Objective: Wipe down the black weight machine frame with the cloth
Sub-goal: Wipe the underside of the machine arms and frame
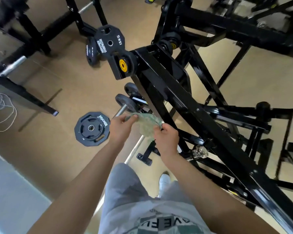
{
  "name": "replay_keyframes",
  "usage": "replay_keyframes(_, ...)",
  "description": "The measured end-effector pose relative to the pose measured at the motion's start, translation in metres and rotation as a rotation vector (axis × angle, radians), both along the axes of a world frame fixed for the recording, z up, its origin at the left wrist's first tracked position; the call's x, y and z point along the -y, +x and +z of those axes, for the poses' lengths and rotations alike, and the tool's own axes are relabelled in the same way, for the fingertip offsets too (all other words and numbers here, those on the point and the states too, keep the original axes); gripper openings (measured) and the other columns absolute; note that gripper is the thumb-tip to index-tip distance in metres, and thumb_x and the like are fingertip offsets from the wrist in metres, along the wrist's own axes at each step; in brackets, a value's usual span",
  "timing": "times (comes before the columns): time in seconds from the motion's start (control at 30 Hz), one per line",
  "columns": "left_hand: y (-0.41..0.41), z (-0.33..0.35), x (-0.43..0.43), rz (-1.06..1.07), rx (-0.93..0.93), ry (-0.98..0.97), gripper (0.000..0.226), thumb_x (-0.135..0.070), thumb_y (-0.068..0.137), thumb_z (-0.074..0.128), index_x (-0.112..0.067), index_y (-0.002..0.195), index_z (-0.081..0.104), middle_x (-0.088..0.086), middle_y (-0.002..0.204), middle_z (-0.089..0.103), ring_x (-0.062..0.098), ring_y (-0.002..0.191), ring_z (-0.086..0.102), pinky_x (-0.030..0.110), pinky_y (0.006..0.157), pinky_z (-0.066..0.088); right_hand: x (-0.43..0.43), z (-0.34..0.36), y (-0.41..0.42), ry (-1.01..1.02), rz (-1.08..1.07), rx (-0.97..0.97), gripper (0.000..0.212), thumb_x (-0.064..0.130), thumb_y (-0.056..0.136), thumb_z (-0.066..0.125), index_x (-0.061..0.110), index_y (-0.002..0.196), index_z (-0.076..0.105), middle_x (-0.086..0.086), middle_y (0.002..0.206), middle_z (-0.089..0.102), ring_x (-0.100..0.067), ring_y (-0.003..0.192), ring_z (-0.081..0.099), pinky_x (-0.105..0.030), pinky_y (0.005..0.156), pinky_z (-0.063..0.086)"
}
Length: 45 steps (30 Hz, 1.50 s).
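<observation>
Pale green cloth (146,124): soft, thin and limp. It is bunched in the air between the two hands, just left of the machine's long slanted beam. Whether its right edge touches the metal cannot be told.
Left hand (121,127): thumb and fingers pinch the cloth's left end, with a fold draped over the fingertips.
Right hand (166,139): fingers are curled round the cloth's right part, and the knuckles sit just beside the beam.
Black frame (176,95): glossy painted steel tube, running from the far middle of the scene down to the near right, with cross-struts spreading off to the right.
How the cloth should handle: it looks nearly weightless and has no stiffness of its own, so it will flop unless folded into a pad or pulled taut.
How the frame should handle: rigid and heavy, so it should not give under pressure. The smooth paint should let the cloth slide, though bolt heads and tube corners may snag it.
Where to hold: probably wadded under one palm for the flat faces, or held by both ends and looped round the beam.
Floor plate (91,129): a black weight disc lying flat on the tan floor, left of the hands.
</observation>
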<state>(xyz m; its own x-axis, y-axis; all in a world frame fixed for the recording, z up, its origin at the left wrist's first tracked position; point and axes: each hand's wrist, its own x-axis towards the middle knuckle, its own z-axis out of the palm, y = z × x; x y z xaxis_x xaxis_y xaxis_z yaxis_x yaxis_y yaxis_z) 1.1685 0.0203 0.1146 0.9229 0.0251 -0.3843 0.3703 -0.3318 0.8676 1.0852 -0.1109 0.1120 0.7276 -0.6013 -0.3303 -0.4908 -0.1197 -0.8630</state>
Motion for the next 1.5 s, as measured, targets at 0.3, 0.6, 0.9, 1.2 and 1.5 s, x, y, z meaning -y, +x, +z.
replay_keyframes(0.3,0.091,-0.045,0.035,-0.087,-0.306,-0.365,0.014,-0.021,0.098,0.067,-0.011,0.089,0.068,0.006,0.073,0.067,0.019,0.067,0.064,0.027,0.065,0.054,-0.018,-0.025,0.077,0.028,-0.342,0.090,0.047,0.014,0.092,0.066,0.025,0.137,0.056,0.008,0.122,0.067,-0.012,0.117,0.060,-0.034,0.102,0.049)
replay_keyframes(0.6,0.126,-0.101,0.037,-0.221,-0.641,-0.491,0.027,-0.020,0.096,0.064,-0.011,0.122,0.062,0.005,0.108,0.074,0.015,0.096,0.071,0.028,0.090,0.059,-0.032,-0.053,0.115,-0.010,-0.412,0.107,0.052,-0.001,0.091,0.061,0.019,0.134,0.038,0.007,0.132,0.054,-0.002,0.131,0.050,-0.028,0.109,0.045)
replay_keyframes(0.9,0.102,-0.158,0.057,-0.203,-0.924,-0.603,0.048,-0.069,0.083,0.063,-0.041,0.121,0.064,0.004,0.140,0.059,0.029,0.137,0.051,0.049,0.116,0.040,-0.025,-0.097,0.116,-0.353,-0.298,0.036,0.053,0.012,0.088,0.063,0.014,0.141,0.056,-0.009,0.141,0.053,-0.029,0.133,0.043,-0.038,0.117,0.031)
replay_keyframes(1.2,0.141,-0.078,0.029,-0.235,-0.483,-0.648,0.028,0.000,0.095,0.055,-0.013,0.120,0.060,0.008,0.099,0.071,0.023,0.093,0.067,0.040,0.102,0.046,-0.051,-0.081,0.143,-0.495,-0.227,0.080,0.059,0.014,0.087,0.062,0.023,0.145,0.053,-0.006,0.150,0.043,-0.032,0.136,0.033,-0.051,0.114,0.028)
replay_keyframes(1.5,0.165,-0.094,0.026,-0.369,-0.502,-0.734,0.055,-0.018,0.093,0.069,-0.006,0.143,0.050,0.018,0.138,0.060,0.032,0.126,0.057,0.052,0.119,0.035,-0.062,-0.082,0.154,-0.552,-0.275,0.077,0.062,0.015,0.086,0.060,0.026,0.146,0.049,-0.006,0.153,0.041,-0.029,0.139,0.029,-0.049,0.114,0.030)
